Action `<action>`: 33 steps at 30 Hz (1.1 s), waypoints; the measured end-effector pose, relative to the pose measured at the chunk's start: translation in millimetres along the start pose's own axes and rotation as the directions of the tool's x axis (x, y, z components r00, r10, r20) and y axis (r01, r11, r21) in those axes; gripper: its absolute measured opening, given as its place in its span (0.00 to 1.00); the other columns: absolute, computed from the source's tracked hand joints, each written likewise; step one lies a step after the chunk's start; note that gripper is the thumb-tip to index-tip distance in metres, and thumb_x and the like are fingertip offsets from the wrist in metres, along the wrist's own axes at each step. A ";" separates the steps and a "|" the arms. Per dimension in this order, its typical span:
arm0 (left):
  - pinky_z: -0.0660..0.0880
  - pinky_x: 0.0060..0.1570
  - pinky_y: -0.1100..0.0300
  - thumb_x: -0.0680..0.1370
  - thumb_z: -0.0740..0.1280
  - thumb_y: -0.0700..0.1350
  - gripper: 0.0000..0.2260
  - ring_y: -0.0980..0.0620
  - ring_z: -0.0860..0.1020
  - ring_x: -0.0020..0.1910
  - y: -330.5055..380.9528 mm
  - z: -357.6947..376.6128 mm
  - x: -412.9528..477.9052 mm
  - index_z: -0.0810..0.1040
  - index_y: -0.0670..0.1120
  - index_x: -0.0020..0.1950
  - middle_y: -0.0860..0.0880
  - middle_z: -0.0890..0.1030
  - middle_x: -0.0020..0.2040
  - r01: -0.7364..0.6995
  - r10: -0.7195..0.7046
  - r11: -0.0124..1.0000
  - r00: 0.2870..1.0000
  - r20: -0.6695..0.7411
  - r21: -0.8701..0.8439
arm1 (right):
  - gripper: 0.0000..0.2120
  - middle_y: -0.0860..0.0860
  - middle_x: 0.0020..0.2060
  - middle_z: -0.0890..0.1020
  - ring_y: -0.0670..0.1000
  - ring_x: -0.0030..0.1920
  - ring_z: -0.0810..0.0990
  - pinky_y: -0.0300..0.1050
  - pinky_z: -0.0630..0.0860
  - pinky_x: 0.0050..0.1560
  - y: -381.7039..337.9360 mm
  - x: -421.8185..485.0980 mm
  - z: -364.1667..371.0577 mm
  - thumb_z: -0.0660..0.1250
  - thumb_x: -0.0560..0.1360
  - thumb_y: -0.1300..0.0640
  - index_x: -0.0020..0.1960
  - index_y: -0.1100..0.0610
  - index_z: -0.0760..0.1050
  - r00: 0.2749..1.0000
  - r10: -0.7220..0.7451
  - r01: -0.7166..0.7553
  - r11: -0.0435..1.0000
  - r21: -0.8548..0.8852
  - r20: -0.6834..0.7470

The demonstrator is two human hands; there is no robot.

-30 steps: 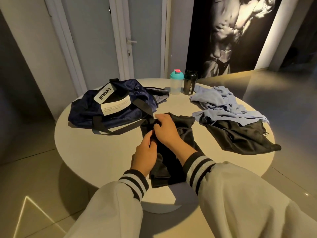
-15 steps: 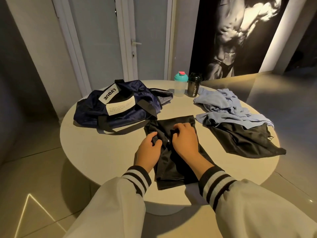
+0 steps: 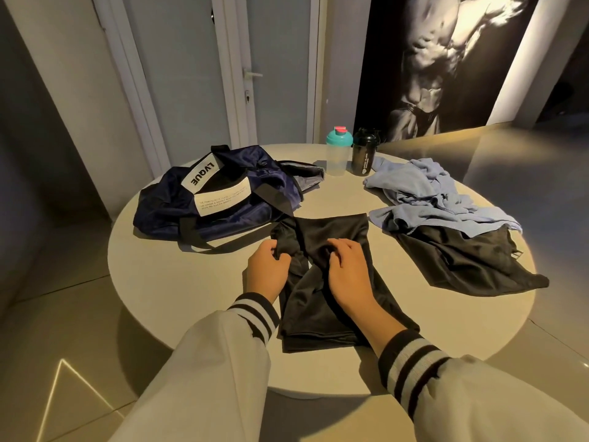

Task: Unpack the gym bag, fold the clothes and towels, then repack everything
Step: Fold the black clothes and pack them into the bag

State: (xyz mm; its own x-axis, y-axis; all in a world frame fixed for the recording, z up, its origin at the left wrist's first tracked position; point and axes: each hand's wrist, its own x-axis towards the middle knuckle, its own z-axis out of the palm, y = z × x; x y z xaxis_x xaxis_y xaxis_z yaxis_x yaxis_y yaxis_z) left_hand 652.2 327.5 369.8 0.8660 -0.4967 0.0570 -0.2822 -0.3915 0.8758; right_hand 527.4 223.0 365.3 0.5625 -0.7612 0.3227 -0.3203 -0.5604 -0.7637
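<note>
Navy gym bag (image 3: 223, 199) lies slumped on the far left of the round pale worktop (image 3: 178, 282). It is soft shiny fabric with black straps and white label panels. Its end gapes toward the bottles and shows grey lining, but the contents can't be made out.

Two shaker bottles stand upright near the far edge, just beside each other: a translucent bottle (image 3: 337, 161) with a teal lid and a black bottle (image 3: 364, 154). Fill level unreadable in either.

Black garment (image 3: 322, 298) is at centre, smooth and satiny, laid lengthwise in a long strip with its far end just beside the bag. Left hand (image 3: 267, 271) pinches a bunched fold at its left edge. Right hand (image 3: 349, 271) has its fingers curled into the fabric mid-panel, so both are clamped on it.

On the right, a crumpled light-blue cloth (image 3: 424, 193), matte, overlaps a second black garment (image 3: 462, 263) spread flat.
</note>
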 end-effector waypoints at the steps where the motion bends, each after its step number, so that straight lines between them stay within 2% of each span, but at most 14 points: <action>1: 0.76 0.57 0.50 0.80 0.64 0.47 0.08 0.51 0.79 0.49 -1.0 -0.5 -2.1 0.75 0.54 0.58 0.53 0.82 0.51 0.014 -0.014 1.000 1.000 -0.012 -0.018 | 0.16 0.53 0.69 0.71 0.51 0.68 0.71 0.37 0.62 0.66 0.2 -0.7 0.3 0.56 0.84 0.58 0.70 0.55 0.73 1.000 0.016 -0.016 1.000 -0.011 0.012; 5: 0.74 0.58 0.51 0.81 0.62 0.47 0.15 0.50 0.79 0.55 1.6 -1.8 -6.6 0.73 0.52 0.68 0.51 0.81 0.61 0.015 -0.017 0.999 0.999 -0.052 -0.034 | 0.18 0.53 0.71 0.72 0.52 0.69 0.72 0.40 0.64 0.68 0.0 -2.4 -1.7 0.54 0.85 0.57 0.74 0.54 0.69 0.993 0.019 -0.016 1.000 -0.026 0.118; 8: 0.72 0.66 0.50 0.82 0.62 0.48 0.19 0.48 0.75 0.66 0.0 -0.9 -2.6 0.70 0.52 0.74 0.49 0.73 0.72 0.010 -0.014 0.998 0.997 -0.073 -0.056 | 0.20 0.52 0.73 0.70 0.54 0.72 0.70 0.43 0.63 0.72 1.0 -5.2 -6.9 0.54 0.85 0.60 0.76 0.53 0.66 0.983 0.003 0.000 1.000 -0.018 0.185; 10: 0.69 0.70 0.49 0.80 0.66 0.47 0.20 0.48 0.70 0.70 -4.2 0.2 -2.6 0.70 0.55 0.72 0.50 0.68 0.74 -0.064 0.057 0.997 0.990 -0.132 -0.051 | 0.21 0.53 0.73 0.70 0.53 0.72 0.69 0.42 0.62 0.72 2.0 -7.4 -9.0 0.55 0.84 0.61 0.76 0.54 0.66 0.986 -0.008 0.009 1.000 -0.002 0.165; 12: 0.65 0.69 0.47 0.79 0.67 0.46 0.16 0.49 0.68 0.68 -5.5 0.9 -5.5 0.72 0.58 0.66 0.52 0.70 0.71 -0.155 0.168 0.984 0.968 -0.187 0.086 | 0.20 0.54 0.72 0.71 0.53 0.70 0.70 0.38 0.62 0.69 1.8 -8.4 -8.3 0.56 0.84 0.61 0.75 0.55 0.67 0.993 0.000 0.000 1.000 0.001 0.116; 14: 0.67 0.65 0.49 0.81 0.63 0.47 0.08 0.50 0.70 0.64 -5.1 3.1 -7.8 0.77 0.60 0.57 0.55 0.76 0.62 -0.248 0.274 0.953 0.951 -0.141 0.175 | 0.18 0.55 0.69 0.71 0.52 0.66 0.72 0.36 0.63 0.64 0.3 -8.5 -6.3 0.55 0.85 0.57 0.73 0.55 0.69 0.997 0.032 -0.031 0.999 -0.018 0.077; 16: 0.65 0.63 0.52 0.83 0.59 0.52 0.10 0.50 0.73 0.60 -2.3 6.3 -9.2 0.79 0.59 0.55 0.55 0.80 0.57 -0.264 0.279 0.936 0.960 -0.033 0.233 | 0.18 0.55 0.66 0.72 0.52 0.63 0.74 0.36 0.64 0.61 -1.3 -9.3 -4.9 0.55 0.85 0.54 0.73 0.55 0.69 0.996 0.040 -0.037 0.998 -0.042 0.083; 20: 0.60 0.67 0.48 0.80 0.53 0.68 0.23 0.48 0.68 0.65 4.5 14.8 -1.6 0.78 0.58 0.64 0.52 0.75 0.66 -0.192 0.150 0.877 0.980 0.128 0.441 | 0.17 0.52 0.66 0.76 0.50 0.64 0.75 0.38 0.68 0.63 -0.8 -10.7 -6.1 0.57 0.84 0.56 0.73 0.53 0.70 0.988 -0.049 0.051 0.999 -0.005 0.149; 22: 0.60 0.67 0.47 0.79 0.55 0.69 0.24 0.46 0.66 0.67 9.6 16.0 3.5 0.78 0.57 0.65 0.52 0.73 0.68 -0.156 0.093 0.872 0.983 0.156 0.464 | 0.17 0.50 0.66 0.77 0.49 0.64 0.76 0.42 0.71 0.67 0.1 -10.5 -6.9 0.57 0.84 0.56 0.72 0.52 0.71 0.981 -0.081 0.078 0.997 0.025 0.174; 24: 0.61 0.64 0.48 0.80 0.58 0.64 0.16 0.46 0.68 0.64 11.6 14.7 9.3 0.79 0.57 0.58 0.51 0.76 0.65 -0.110 0.066 0.917 0.990 0.128 0.384 | 0.17 0.49 0.67 0.77 0.49 0.66 0.75 0.42 0.70 0.68 -1.2 -10.8 -6.6 0.56 0.85 0.55 0.72 0.51 0.70 0.981 -0.088 0.084 0.996 0.034 0.175; 27: 0.71 0.63 0.46 0.81 0.57 0.58 0.13 0.46 0.76 0.54 8.0 9.0 19.6 0.76 0.52 0.50 0.47 0.81 0.55 0.046 -0.046 0.998 0.999 0.003 -0.039 | 0.19 0.49 0.68 0.75 0.49 0.67 0.72 0.36 0.63 0.66 -3.6 -11.3 -6.1 0.54 0.85 0.52 0.74 0.52 0.69 0.990 -0.095 0.097 0.995 -0.010 0.107; 28: 0.73 0.63 0.43 0.81 0.56 0.58 0.15 0.45 0.78 0.53 6.9 5.3 22.5 0.77 0.50 0.53 0.45 0.81 0.54 0.086 -0.094 0.983 0.995 -0.040 -0.160 | 0.19 0.50 0.69 0.74 0.49 0.68 0.71 0.36 0.61 0.67 -3.6 -11.4 -5.8 0.54 0.85 0.52 0.74 0.53 0.68 0.990 -0.104 0.109 0.993 -0.043 0.099; 30: 0.75 0.64 0.42 0.81 0.56 0.58 0.20 0.43 0.79 0.58 6.4 -2.0 25.2 0.77 0.48 0.63 0.45 0.81 0.60 0.124 -0.150 0.958 0.985 -0.086 -0.257 | 0.20 0.51 0.71 0.72 0.51 0.70 0.70 0.41 0.61 0.71 -2.8 -11.4 -4.3 0.56 0.85 0.52 0.76 0.53 0.66 0.982 -0.107 0.123 0.987 -0.099 0.153; 33: 0.75 0.65 0.44 0.81 0.60 0.56 0.20 0.46 0.78 0.62 6.5 -1.4 20.6 0.70 0.53 0.73 0.48 0.79 0.65 0.055 -0.068 0.959 0.997 -0.037 -0.279 | 0.24 0.50 0.75 0.69 0.53 0.74 0.67 0.53 0.61 0.76 -1.1 -7.4 0.0 0.57 0.84 0.48 0.78 0.51 0.62 0.953 -0.073 0.148 0.959 -0.243 0.294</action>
State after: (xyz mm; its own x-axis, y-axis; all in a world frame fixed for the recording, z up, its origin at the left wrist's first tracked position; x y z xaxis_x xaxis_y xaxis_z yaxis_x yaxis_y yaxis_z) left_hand 668.8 315.8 377.4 0.8978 -0.4401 0.0153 -0.1082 -0.1868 0.9764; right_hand 523.6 229.2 363.8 0.7833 -0.5890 0.1991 -0.4088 -0.7292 -0.5487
